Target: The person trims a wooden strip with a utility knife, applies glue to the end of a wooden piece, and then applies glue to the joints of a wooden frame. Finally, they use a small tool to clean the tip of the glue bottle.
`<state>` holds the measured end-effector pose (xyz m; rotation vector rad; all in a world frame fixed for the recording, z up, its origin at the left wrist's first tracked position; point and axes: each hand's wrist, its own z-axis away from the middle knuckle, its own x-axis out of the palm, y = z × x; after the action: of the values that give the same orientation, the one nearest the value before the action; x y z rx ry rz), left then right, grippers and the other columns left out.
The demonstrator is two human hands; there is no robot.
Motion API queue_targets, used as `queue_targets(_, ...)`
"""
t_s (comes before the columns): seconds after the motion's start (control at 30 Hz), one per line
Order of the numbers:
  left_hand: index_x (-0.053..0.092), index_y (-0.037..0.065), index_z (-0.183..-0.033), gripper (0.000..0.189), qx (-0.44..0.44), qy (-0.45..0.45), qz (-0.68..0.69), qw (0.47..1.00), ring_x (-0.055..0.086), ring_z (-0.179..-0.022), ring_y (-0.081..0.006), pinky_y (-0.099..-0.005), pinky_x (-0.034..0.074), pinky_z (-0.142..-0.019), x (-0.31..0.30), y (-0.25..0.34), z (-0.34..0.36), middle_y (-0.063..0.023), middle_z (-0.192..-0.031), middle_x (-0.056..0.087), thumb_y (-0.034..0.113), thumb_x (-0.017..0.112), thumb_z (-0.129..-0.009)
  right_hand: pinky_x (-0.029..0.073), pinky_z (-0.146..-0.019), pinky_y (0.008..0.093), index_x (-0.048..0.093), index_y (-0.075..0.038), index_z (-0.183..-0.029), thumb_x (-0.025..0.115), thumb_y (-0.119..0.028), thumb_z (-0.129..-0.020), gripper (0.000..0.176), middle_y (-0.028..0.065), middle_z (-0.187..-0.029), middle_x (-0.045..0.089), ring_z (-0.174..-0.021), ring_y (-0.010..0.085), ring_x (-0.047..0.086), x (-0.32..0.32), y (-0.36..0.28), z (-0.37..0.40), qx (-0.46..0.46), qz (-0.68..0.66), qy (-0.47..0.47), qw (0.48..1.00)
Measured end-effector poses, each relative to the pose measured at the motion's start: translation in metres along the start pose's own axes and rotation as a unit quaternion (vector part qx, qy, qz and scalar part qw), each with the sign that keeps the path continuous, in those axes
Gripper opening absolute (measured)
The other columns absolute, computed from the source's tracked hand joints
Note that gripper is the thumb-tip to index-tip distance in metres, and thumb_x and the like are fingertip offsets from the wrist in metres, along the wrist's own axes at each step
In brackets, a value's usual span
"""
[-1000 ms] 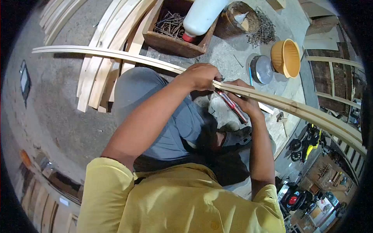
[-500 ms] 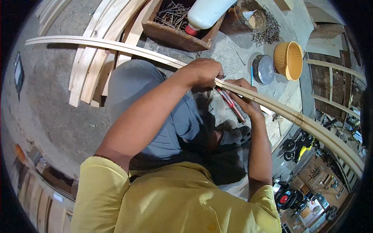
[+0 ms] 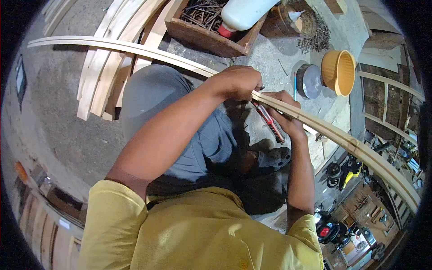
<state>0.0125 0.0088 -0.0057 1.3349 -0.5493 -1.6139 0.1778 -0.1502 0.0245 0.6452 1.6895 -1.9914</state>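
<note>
A long, thin grooved wooden strip crosses the view from the upper left to the lower right, above my bent knee. My left hand is closed around its middle, knuckles up. Just right of it, my right hand grips the same strip from below, its fingers partly hidden by the wood. A red utility knife with a dark ridged end shows under the strip, close beside my right fingers. Its upper end disappears near my left hand.
Ahead stand a wooden box of nails with a white bottle, a rusty can, a round tin, a blue pencil and an orange bowl. Boards lie left; a yellow-black wheeled object is right.
Both hands keep their hold on the strip, with barely any movement. The view has shifted slightly, so the box, tin and bowl appear a little farther right.
</note>
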Motion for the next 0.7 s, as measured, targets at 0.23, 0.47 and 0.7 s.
queue_targets(0.23, 0.073, 0.005, -0.092, 0.028, 0.037, 0.008, -0.010, 0.999, 0.068, -0.085, -0.0381, -0.0459, 0.052, -0.075, 0.0041, -0.0078, -0.0043, -0.0214, -0.085, 0.069, 0.011, 0.069, -0.065, 0.054, -0.080, 0.0362, 0.069, -0.005, -0.106, 0.071, -0.011, -0.083, 0.024, 0.0121, -0.099, 0.070, -0.091, 0.0276, 0.069, -0.0047, 0.0061, -0.0014, -0.030, 0.021, -0.023, 0.999)
queue_targets(0.47, 0.072, 0.004, -0.091, 0.027, 0.040, 0.004, -0.006, 0.999, 0.068, -0.084, -0.0381, -0.0457, 0.052, -0.074, 0.0028, -0.0064, -0.0028, -0.0212, -0.082, 0.069, 0.009, 0.068, -0.065, 0.054, -0.082, 0.0358, 0.068, -0.004, -0.107, 0.071, -0.010, -0.083, 0.025, 0.0130, -0.102, 0.069, -0.093, 0.0273, 0.069, -0.0055, 0.0031, -0.0002, -0.020, 0.001, -0.029, 0.999)
queue_targets(0.7, 0.072, 0.004, -0.091, 0.027, 0.038, 0.013, 0.003, 0.999, 0.068, -0.085, -0.0379, -0.0460, 0.052, -0.074, 0.0035, -0.0062, -0.0028, -0.0218, -0.084, 0.069, 0.010, 0.068, -0.064, 0.054, -0.080, 0.0356, 0.068, -0.004, -0.103, 0.071, -0.008, -0.083, 0.021, 0.0121, -0.097, 0.070, -0.091, 0.0280, 0.069, -0.0031, 0.0000, -0.0017, -0.013, 0.024, -0.016, 1.000)
